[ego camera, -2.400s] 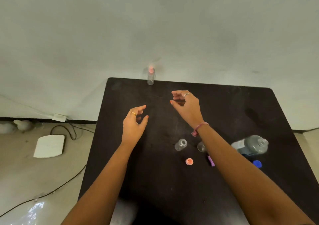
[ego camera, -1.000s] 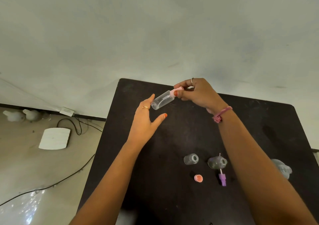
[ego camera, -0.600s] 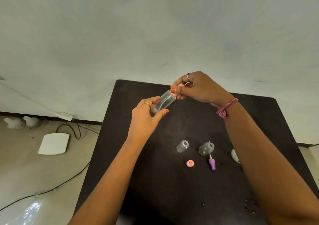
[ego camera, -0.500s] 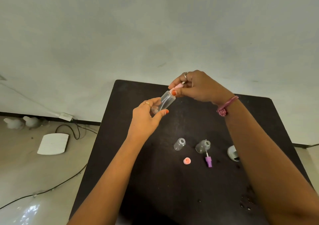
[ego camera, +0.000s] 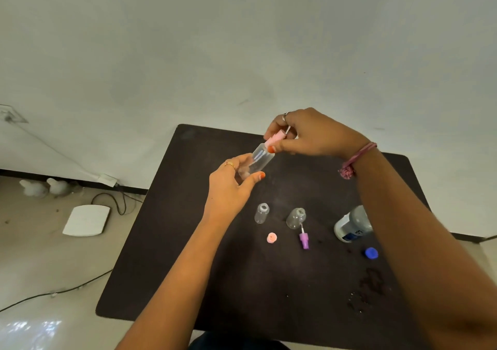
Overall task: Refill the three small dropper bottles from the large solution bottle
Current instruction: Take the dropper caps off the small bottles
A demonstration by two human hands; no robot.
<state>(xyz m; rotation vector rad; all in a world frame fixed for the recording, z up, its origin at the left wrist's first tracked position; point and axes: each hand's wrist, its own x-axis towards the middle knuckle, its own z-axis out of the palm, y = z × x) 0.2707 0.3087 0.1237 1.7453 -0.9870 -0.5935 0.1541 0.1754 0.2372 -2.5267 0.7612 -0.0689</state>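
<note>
My left hand (ego camera: 228,188) grips the body of a clear small dropper bottle (ego camera: 259,158), tilted above the black table (ego camera: 188,242). My right hand (ego camera: 309,134) pinches its pink cap (ego camera: 275,137) at the neck. Two uncapped small bottles stand on the table: one (ego camera: 261,213) in the middle, a rounder one (ego camera: 295,217) to its right. A pink cap (ego camera: 272,238) and a purple dropper cap (ego camera: 304,239) lie in front of them. The large solution bottle (ego camera: 351,224) stands partly behind my right forearm, its blue cap (ego camera: 371,253) lying nearby.
The table stands against a pale wall. Small dark spots (ego camera: 368,288) mark its right front area. On the floor to the left lie a white flat box (ego camera: 87,220), black cables (ego camera: 118,199) and two white objects (ego camera: 45,187).
My right hand fetched the pink-capped bottle from the table's far edge, and my left hand took hold of its body. The pink cap now looks lifted slightly at the neck.
</note>
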